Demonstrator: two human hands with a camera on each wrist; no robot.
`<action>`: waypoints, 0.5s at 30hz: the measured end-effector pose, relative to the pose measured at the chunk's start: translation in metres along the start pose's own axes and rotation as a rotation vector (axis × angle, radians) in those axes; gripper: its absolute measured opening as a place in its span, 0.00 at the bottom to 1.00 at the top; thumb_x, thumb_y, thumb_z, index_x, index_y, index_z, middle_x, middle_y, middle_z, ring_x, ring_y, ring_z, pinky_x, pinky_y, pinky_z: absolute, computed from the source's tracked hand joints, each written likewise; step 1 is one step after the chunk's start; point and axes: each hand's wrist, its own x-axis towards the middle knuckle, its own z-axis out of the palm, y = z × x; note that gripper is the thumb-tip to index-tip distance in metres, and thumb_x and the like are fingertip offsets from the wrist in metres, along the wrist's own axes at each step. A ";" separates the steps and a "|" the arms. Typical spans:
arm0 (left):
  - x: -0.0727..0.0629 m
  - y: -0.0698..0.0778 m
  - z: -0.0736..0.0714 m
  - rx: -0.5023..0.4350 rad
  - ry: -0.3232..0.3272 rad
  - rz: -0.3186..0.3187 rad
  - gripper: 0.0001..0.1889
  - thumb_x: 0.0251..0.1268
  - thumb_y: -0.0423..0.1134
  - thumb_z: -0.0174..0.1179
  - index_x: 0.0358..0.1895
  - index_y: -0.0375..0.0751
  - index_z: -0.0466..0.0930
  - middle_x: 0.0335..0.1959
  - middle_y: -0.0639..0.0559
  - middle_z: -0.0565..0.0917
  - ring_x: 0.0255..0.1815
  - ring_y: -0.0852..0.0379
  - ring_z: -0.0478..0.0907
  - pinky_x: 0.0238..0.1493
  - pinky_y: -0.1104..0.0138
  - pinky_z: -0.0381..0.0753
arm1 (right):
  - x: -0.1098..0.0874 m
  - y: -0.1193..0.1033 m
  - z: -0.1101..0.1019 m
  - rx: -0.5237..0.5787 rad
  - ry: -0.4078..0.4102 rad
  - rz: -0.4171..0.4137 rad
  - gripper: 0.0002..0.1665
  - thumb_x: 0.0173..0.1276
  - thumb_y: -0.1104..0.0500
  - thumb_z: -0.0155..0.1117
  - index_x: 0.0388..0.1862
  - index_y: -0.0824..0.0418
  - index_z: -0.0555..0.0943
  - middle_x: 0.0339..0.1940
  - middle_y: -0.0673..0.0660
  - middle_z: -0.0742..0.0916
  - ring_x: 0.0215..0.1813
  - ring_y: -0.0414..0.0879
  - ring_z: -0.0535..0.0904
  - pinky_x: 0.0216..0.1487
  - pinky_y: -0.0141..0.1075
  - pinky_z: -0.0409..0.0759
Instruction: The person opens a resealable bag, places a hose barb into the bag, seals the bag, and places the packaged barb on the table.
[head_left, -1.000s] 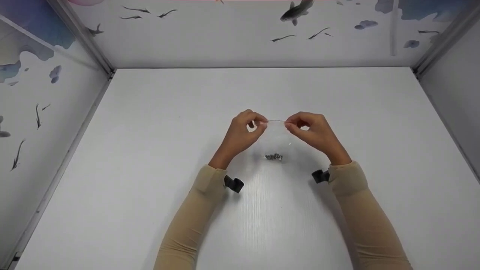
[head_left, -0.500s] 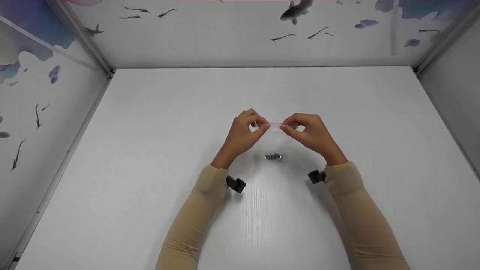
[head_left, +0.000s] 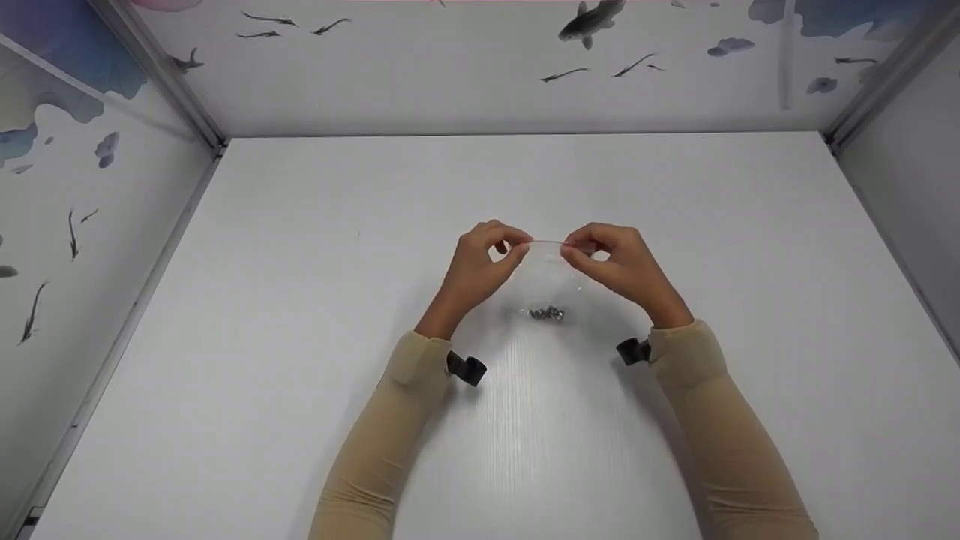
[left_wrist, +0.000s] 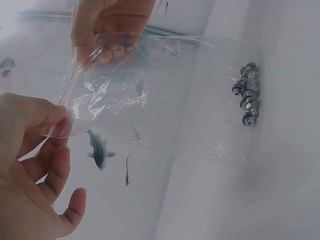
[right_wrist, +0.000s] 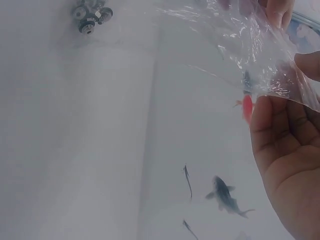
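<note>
A clear plastic bag (head_left: 546, 274) hangs upright between my two hands, its top edge stretched across. My left hand (head_left: 484, 262) pinches one end of that edge between thumb and index finger. At the other end my right hand (head_left: 622, 259) pinches the plastic likewise. Small shiny metal fittings (left_wrist: 247, 95), several of them, lie clustered in the bottom of the bag. A reddish line runs along the bag's mouth in the left wrist view. Seen from the right wrist, the right hand's fingers (right_wrist: 282, 125) lie behind the crinkled film.
The white table (head_left: 247, 322) spreads under both forearms. Upright panels printed with fish and plants stand at the back (head_left: 450, 90) and left (head_left: 97, 195), with a plain panel (head_left: 907, 187) on the right. A black wrist camera (head_left: 466, 369) juts from the left cuff.
My right hand has shifted slightly left, toward the left hand. Since half a second ago the left hand has edged back left, and the bag's top edge lies straighter. The metal fittings have barely moved.
</note>
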 end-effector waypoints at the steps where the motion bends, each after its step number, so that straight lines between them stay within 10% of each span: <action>1: 0.000 0.000 -0.001 0.000 0.004 0.005 0.08 0.66 0.38 0.61 0.42 0.40 0.86 0.35 0.49 0.84 0.38 0.54 0.75 0.44 0.67 0.73 | 0.001 -0.001 0.001 -0.001 -0.004 0.010 0.06 0.64 0.63 0.67 0.37 0.66 0.85 0.34 0.59 0.87 0.35 0.38 0.78 0.39 0.26 0.73; 15: 0.000 0.000 -0.002 -0.020 0.061 0.011 0.10 0.61 0.37 0.66 0.44 0.40 0.85 0.36 0.48 0.86 0.38 0.51 0.76 0.45 0.63 0.76 | 0.009 -0.003 0.005 -0.005 -0.016 -0.051 0.08 0.64 0.56 0.68 0.34 0.61 0.86 0.33 0.54 0.88 0.36 0.42 0.83 0.46 0.27 0.78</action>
